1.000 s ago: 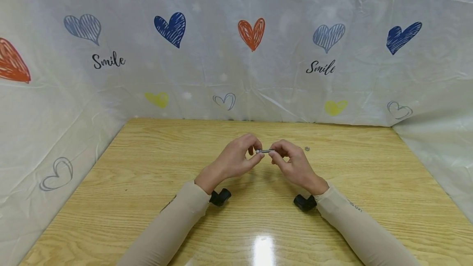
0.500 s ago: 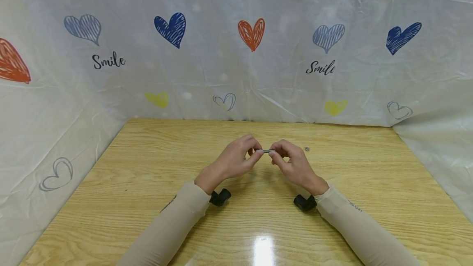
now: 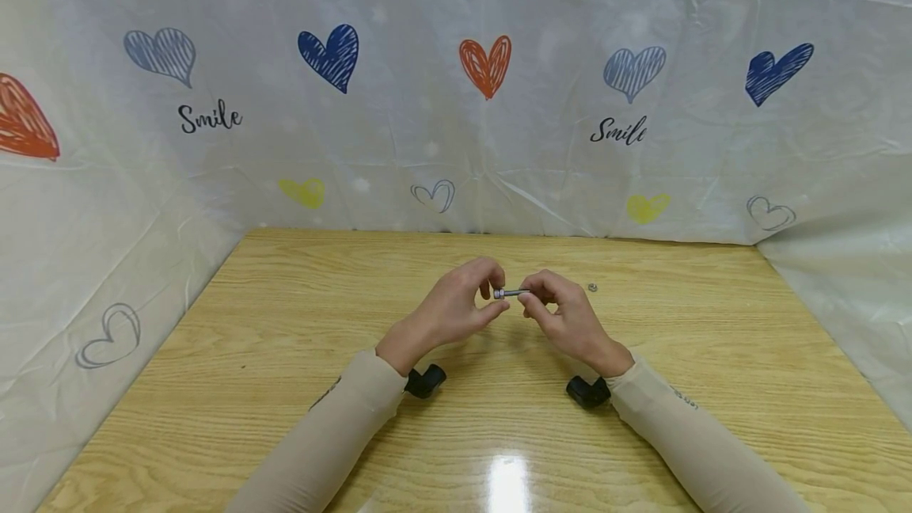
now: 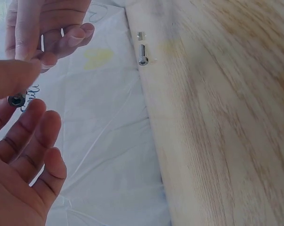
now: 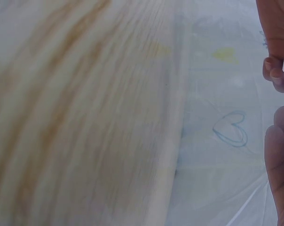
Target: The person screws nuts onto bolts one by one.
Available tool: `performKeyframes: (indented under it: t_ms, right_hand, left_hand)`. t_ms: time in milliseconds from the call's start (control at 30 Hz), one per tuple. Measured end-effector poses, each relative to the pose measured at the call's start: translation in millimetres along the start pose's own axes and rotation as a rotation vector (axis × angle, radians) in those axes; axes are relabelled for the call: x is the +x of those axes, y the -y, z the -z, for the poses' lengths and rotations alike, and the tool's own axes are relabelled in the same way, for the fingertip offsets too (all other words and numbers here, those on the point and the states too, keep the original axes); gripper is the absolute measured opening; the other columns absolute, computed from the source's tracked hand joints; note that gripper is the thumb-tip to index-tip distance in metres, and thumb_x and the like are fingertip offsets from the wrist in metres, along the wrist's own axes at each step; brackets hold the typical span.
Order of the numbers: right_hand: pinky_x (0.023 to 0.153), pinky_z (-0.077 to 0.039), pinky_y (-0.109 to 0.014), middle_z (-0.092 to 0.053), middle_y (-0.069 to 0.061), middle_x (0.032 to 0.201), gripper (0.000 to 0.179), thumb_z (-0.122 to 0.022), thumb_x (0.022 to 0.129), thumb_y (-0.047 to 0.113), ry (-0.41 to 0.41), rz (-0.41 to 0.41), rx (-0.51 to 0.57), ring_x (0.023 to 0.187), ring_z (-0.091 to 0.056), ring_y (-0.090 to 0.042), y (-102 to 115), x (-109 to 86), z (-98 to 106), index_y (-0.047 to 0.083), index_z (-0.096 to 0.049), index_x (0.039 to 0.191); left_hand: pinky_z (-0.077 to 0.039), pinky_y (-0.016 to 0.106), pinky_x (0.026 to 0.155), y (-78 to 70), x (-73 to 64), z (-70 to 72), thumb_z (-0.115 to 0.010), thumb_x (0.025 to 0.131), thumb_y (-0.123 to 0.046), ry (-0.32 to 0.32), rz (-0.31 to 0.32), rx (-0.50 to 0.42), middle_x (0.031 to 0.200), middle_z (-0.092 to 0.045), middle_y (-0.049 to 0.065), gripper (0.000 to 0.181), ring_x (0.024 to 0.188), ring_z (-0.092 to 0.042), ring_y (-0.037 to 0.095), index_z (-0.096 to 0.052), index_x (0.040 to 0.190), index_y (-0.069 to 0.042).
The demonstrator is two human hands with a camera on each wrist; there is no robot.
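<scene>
A white cloth (image 3: 541,149), creased and softly sheeny, rises behind the work and along both sides, printed with scribbled hearts in blue, orange and yellow and the word "Smile" in black script. Before it spreads the table (image 3: 299,291), pale yellow wood grain under a gloss that throws back a bright patch of light near the front. Two smooth beige sleeves (image 3: 331,426) reach in, a stubby black fitting (image 3: 430,381) jutting by each wrist. The left hand (image 3: 452,303) and right hand (image 3: 566,311) meet above the middle of the wood. The right one pinches the threaded end of a slim metal bolt (image 3: 512,292) between thumb and forefinger; the left thumb and forefinger stand narrowly apart about its head (whether they touch it, I cannot tell). The bolt lies nearly level between them, grey and shiny, its round head sunk with a socket, while in the left wrist view the left thumb blocks most of the shank. Near the table's far edge, that same view shows a loose bolt (image 4: 142,55), bright silver and round-headed, and just beside it a small nut (image 3: 593,287), short and stubby.
</scene>
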State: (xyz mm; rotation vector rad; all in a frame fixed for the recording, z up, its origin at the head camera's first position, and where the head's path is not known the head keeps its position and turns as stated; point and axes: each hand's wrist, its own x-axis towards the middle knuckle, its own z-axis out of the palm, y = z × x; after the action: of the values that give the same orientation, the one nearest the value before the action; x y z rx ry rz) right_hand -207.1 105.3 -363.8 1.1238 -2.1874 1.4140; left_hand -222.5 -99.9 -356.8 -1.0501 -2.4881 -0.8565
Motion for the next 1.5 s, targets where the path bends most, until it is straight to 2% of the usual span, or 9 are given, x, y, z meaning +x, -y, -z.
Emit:
performKeyframes:
  t_ms: [333,600,933,1200,1500]
  right_hand:
    - [0.061,-0.051,-0.033,-0.060,-0.007,0.080,0.004,-0.057,0.092,-0.007,-0.002,0.007,0.004,0.066,-0.060,-0.028,0.7,0.2,0.0,-0.007,-0.059,0.096]
    - [0.061,-0.051,-0.031,-0.059,-0.007,0.079,0.008,-0.056,0.092,-0.009,0.001,0.008,0.005,0.066,-0.060,-0.029,-0.4,0.0,-0.9,-0.002,-0.058,0.095]
    - [0.060,-0.051,-0.033,-0.060,-0.007,0.079,0.005,-0.057,0.092,-0.006,-0.001,-0.007,0.002,0.066,-0.060,-0.028,0.4,-0.3,-0.4,-0.004,-0.059,0.096]
    - [0.059,-0.049,-0.032,-0.060,-0.013,0.077,0.006,-0.058,0.092,-0.006,0.013,-0.024,0.001,0.064,-0.057,-0.022,0.4,0.3,0.7,-0.003,-0.060,0.096]
    - [0.060,-0.050,-0.032,-0.061,-0.010,0.081,0.005,-0.061,0.090,-0.005,0.031,-0.054,-0.018,0.065,-0.057,-0.019,2.3,1.2,1.5,-0.002,-0.060,0.095]
  left_hand:
    - [-0.045,0.024,0.066,-0.1,-1.0,0.0,-0.071,0.087,-0.011,-0.006,-0.005,-0.002,0.089,-0.055,-0.003,0.019,0.076,-0.054,0.013,-0.054,0.094,-0.013]
    - [-0.045,0.024,0.066,0.1,-1.4,-0.2,-0.070,0.089,-0.013,0.013,0.018,0.002,0.090,-0.054,-0.004,0.016,0.076,-0.053,0.013,-0.055,0.094,-0.013]
    - [-0.045,0.024,0.067,-1.1,-1.2,1.3,-0.070,0.089,-0.015,0.019,0.039,0.026,0.092,-0.056,-0.003,0.014,0.077,-0.054,0.012,-0.057,0.095,-0.013]
    - [-0.046,0.025,0.067,-1.8,-0.7,2.2,-0.070,0.089,-0.015,0.025,0.058,0.050,0.093,-0.057,-0.002,0.014,0.078,-0.055,0.013,-0.058,0.096,-0.012]
    - [-0.046,0.025,0.068,-2.1,-1.0,2.8,-0.071,0.088,-0.016,0.031,0.067,0.057,0.092,-0.057,-0.002,0.014,0.078,-0.055,0.014,-0.059,0.094,-0.012]
